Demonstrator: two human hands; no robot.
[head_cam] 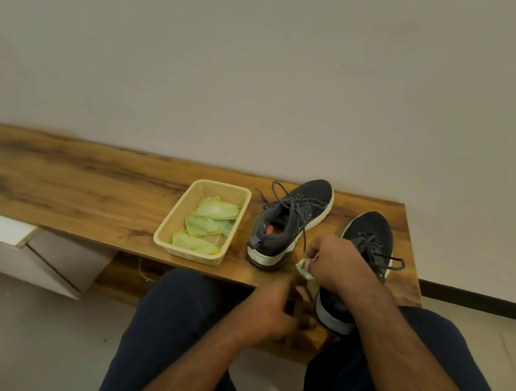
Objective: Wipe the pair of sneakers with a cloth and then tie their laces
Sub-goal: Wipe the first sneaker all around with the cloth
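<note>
A plain off-white wall (268,59) fills the upper half of the frame, evenly lit. A low wood-grain bench (71,184) runs across the middle, set against the wall. A white cabinet (14,245) sits at lower left. Pale floor tiles (17,344) lie below. A dark skirting strip (482,298) runs at right.
</note>
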